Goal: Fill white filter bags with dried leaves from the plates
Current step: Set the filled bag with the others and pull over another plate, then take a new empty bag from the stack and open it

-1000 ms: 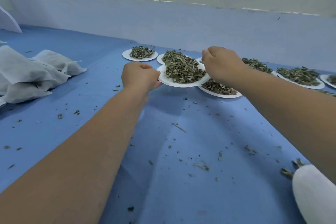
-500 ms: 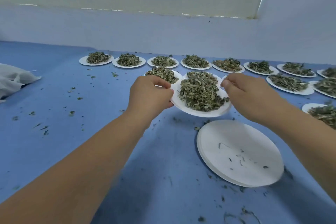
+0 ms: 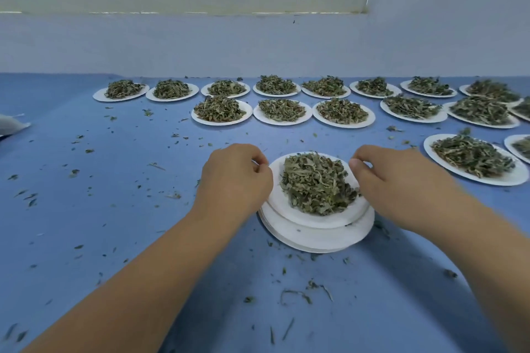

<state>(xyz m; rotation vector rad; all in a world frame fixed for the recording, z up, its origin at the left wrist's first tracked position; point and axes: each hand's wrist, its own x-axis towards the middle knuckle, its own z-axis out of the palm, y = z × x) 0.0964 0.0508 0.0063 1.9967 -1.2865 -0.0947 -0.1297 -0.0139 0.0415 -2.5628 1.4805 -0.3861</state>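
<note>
Head view, looking down across the blue desk [image 3: 114, 209].

- Plate [image 3: 301, 219], white, round, so no long axis. Face up, near level, low in the centre between the two hands.
- It sits over a stack of empty plates [image 3: 315, 242], offset toward the far side. Cannot tell whether it rests on the stack or is just clear of it.
- Dried leaves [image 3: 317, 183] are heaped in a rough mound on the plate, green-grey, leaving bare white rim all round.
- Left hand [image 3: 233, 180]: fingers curled, thumb and fingertips pinching the plate's left rim.
- Right hand [image 3: 401, 183]: same pose, pinching the right rim, thumb on top. Both forearms reach in from the near edge.
- Filter bag [image 3: 11, 126]: only a pale corner shows at the far left edge, lying flat, its tip pointing right toward the plates. Well apart from the hands.
- Back row of plates [image 3: 276, 94] runs left to right along the wall, each with a leaf heap. Second row [image 3: 282, 122] lies just in front of it.
- One more loaded plate [image 3: 428, 147] lies right of the right hand.
- Loose leaf bits [image 3: 295, 294] are scattered over the desk.
</note>
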